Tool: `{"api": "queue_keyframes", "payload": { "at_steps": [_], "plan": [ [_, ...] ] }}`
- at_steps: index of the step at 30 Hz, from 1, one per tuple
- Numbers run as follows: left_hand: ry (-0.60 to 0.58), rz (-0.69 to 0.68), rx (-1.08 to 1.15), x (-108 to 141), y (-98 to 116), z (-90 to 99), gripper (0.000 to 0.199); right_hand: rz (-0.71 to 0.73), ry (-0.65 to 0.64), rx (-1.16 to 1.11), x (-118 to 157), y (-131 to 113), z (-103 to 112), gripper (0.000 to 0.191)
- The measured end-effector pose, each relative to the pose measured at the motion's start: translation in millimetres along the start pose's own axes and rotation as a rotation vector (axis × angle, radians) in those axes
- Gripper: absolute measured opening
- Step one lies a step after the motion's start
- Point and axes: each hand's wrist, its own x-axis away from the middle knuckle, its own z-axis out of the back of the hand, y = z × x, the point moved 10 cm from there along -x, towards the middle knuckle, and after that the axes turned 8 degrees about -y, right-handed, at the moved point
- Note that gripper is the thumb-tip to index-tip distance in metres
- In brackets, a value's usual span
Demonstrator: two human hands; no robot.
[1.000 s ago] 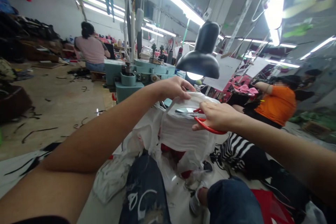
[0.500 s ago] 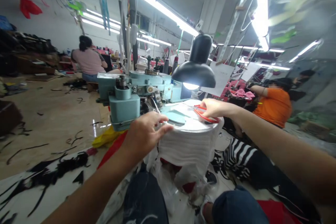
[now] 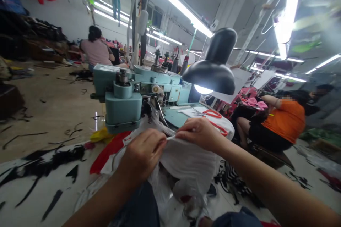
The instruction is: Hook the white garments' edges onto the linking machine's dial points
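Both hands pinch the edge of a white fabric piece (image 3: 190, 159) in front of the teal sewing machine (image 3: 124, 108). My left hand (image 3: 144, 150) has its fingers closed on the edge, left of centre. Close beside it, my right hand (image 3: 198, 133) grips the same edge between thumb and fingers. The fabric drapes down over the front of the machine's bed. Behind my right hand, red-handled scissors (image 3: 213, 114) lie on the white cloth, partly hidden by that hand. A black lamp (image 3: 213, 67) shines down on the work area.
Red cloth (image 3: 109, 152) and a yellow piece (image 3: 101, 134) lie left, below the machine. Black scraps (image 3: 61, 161) litter the pale surface at lower left. A person in orange (image 3: 285, 118) sits at right; another in pink (image 3: 96, 49) sits further back at left.
My right hand has let go of the scissors, which now lie on the cloth, and has moved left to the fabric edge. My left hand's fingers have closed. The view has shifted slightly.
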Motion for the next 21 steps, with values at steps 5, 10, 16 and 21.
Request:
{"api": "queue_keyframes", "payload": {
  "at_steps": [5, 10, 16, 21],
  "plan": [
    [-0.031, 0.350, 0.057, 22, -28, -38.6, 0.015, -0.022, 0.033, 0.080, -2, -2, 2, 0.018],
    [0.132, 0.108, -0.186, 16, 0, -22.4, 0.025, -0.008, 0.222, 0.185, 16, 0, 23, 0.014],
    [-0.159, -0.275, -0.408, -33, 27, -21.5, 0.013, -0.193, 0.305, 0.255, 62, 35, 44, 0.024],
    [-0.279, -0.310, -0.232, -42, 15, -24.4, 0.032, -0.249, 0.164, 0.357, 60, 40, 27, 0.028]
  ]
}}
